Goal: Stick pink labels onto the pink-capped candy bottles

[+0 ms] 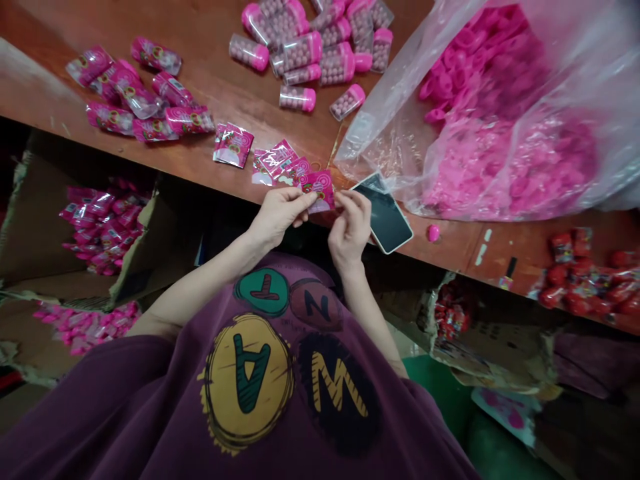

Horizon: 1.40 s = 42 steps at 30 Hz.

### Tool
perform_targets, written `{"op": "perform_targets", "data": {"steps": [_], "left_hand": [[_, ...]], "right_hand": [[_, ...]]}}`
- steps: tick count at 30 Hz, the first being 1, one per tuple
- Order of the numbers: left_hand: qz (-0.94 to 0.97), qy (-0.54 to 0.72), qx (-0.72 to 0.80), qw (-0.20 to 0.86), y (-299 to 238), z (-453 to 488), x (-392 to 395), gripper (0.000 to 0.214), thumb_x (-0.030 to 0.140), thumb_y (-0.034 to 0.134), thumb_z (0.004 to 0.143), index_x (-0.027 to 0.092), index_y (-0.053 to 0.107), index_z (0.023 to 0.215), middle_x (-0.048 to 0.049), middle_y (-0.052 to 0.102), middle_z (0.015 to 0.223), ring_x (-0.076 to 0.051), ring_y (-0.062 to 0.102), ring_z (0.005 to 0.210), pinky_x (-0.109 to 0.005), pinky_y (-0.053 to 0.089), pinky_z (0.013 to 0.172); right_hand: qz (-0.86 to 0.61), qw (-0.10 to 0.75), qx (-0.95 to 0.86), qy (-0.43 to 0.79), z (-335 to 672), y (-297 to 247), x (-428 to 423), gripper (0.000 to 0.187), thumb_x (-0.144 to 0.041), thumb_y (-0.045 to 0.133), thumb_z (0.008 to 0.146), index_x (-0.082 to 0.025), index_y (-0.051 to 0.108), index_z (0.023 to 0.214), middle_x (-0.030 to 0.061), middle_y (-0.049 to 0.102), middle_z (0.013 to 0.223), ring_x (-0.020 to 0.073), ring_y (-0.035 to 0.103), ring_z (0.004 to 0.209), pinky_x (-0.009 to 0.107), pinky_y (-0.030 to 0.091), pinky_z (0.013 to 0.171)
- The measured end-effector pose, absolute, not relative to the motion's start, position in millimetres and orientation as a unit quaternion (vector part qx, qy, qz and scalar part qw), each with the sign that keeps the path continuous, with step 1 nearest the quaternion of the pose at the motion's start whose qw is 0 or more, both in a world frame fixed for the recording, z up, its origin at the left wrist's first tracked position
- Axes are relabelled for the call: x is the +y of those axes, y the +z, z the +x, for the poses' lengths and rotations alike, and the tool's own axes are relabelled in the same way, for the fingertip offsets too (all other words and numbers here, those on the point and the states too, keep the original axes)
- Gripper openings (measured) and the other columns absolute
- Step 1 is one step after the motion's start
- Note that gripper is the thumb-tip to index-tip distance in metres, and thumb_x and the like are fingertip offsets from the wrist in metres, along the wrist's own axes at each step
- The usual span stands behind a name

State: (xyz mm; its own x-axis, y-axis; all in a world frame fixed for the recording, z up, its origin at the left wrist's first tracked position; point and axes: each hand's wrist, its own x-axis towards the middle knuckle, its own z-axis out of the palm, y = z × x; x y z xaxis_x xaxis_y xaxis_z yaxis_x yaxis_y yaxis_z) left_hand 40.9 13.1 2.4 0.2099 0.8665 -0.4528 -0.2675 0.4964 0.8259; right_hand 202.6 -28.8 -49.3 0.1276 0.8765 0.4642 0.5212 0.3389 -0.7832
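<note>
And here's the pink printed sleeve (326,181), up at the table's near edge, right between the two hands on my feed. The left hand (281,215) has it pinched, thumb pressed down over its fingers, no gap there! The right hand (351,227) is curled at the sleeve's right edge, fingertips bunched; whether they grip it, I can't tell from here. Just beyond, loose sleeves (275,160) overlap on the wooden table (200,73), a neat stack (234,145) to their left. A phone (387,220) lies just right of the right hand, and past it bulges a clear bag (395,73) of pink plastic pieces (500,60). Farther back, pink-capped jars (300,53) heap up; wrapped jars (135,93) cluster at far left.
</note>
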Motion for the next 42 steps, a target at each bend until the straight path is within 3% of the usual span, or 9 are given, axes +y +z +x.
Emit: {"op": "perform_targets", "data": {"steps": [4,9,19,24,31,33,35,38,42], "left_hand": [[0.312,0.415,0.487,0.703,-2,42,15,0.044,0.039,0.093,0.078,0.015,0.064,0.057,-0.0001,0.058,0.053,-0.006,0.045,0.047,-0.021,0.03,0.046],[0.289,0.429,0.487,0.704,-8,47,14,0.048,0.048,0.099,0.062,0.014,0.066,0.056,-0.0002,0.057,0.054,-0.006,0.046,0.05,-0.022,0.031,0.049],[0.233,0.427,0.498,0.718,-3,33,32,0.048,0.046,0.103,0.054,0.012,0.068,0.059,-0.0005,0.058,0.055,-0.007,0.049,0.049,-0.022,0.033,0.047],[0.226,0.412,0.465,0.75,1,14,42,0.043,0.046,0.1,0.062,0.011,0.076,0.071,-0.0034,0.065,0.06,-0.01,0.057,0.053,-0.022,0.041,0.05],[0.195,0.447,0.49,0.723,1,-3,53,0.039,0.04,0.099,0.064,0.012,0.072,0.066,-0.0026,0.065,0.057,-0.007,0.055,0.051,-0.019,0.042,0.05],[0.174,0.477,0.505,0.698,1,-7,58,0.036,0.036,0.099,0.063,0.013,0.072,0.066,-0.0012,0.063,0.056,-0.007,0.055,0.05,-0.018,0.04,0.048],[0.159,0.502,0.516,0.676,1,-12,63,0.035,0.033,0.099,0.062,0.013,0.071,0.065,-0.0002,0.062,0.055,-0.007,0.055,0.049,-0.018,0.038,0.047],[0.145,0.519,0.522,0.661,1,-18,67,0.034,0.032,0.1,0.061,0.014,0.07,0.064,0.0005,0.062,0.054,-0.007,0.055,0.048,-0.017,0.037,0.045],[0.153,0.536,0.516,0.65,1,-19,69,0.039,0.037,0.101,0.063,0.016,0.068,0.064,0.0024,0.059,0.053,-0.008,0.054,0.047,-0.019,0.036,0.044]], "right_hand": [[-0.562,0.548,-0.476,0.396,189,-38,-22,0.04,-0.055,0.059,0.104,-0.029,0.055,0.135,0.0047,0.068,0.107,0.0182,0.07,0.093,0.036,0.063,0.086],[-0.518,0.551,-0.377,0.535,176,-29,-12,0.047,-0.055,0.073,0.096,-0.029,0.051,0.128,-0.0004,0.069,0.093,0.0164,0.07,0.079,0.033,0.063,0.076],[-0.533,0.522,-0.462,0.48,162,-26,9,0.034,-0.054,0.06,0.103,-0.027,0.053,0.121,-0.0031,0.068,0.085,0.0129,0.066,0.07,0.028,0.053,0.069],[-0.538,0.488,-0.508,0.464,157,-27,23,0.032,-0.052,0.057,0.105,-0.025,0.054,0.122,-0.0046,0.064,0.078,0.0119,0.059,0.066,0.027,0.045,0.066],[-0.507,0.424,-0.559,0.501,154,-27,56,0.037,-0.053,0.054,0.107,-0.026,0.057,0.132,-0.008,0.051,0.068,0.0115,0.048,0.058,0.026,0.04,0.06],[-0.526,0.413,-0.598,0.442,164,-30,82,0.036,-0.052,0.054,0.107,-0.026,0.06,0.13,-0.0053,0.056,0.073,0.0134,0.051,0.063,0.028,0.046,0.065],[-0.562,0.401,-0.652,0.314,176,-35,115,0.029,-0.042,0.052,0.107,-0.023,0.063,0.126,0.0027,0.065,0.092,0.0181,0.061,0.083,0.035,0.055,0.082],[-0.597,0.301,-0.728,0.152,181,-41,161,0.032,-0.024,0.053,0.101,-0.019,0.064,0.13,0.0161,0.064,0.132,0.0299,0.059,0.123,0.054,0.048,0.112],[-0.625,0.176,-0.753,0.107,164,-39,183,0.043,-0.02,0.052,0.1,-0.015,0.061,0.141,0.0221,0.06,0.139,0.0386,0.054,0.128,0.067,0.044,0.111]]}}
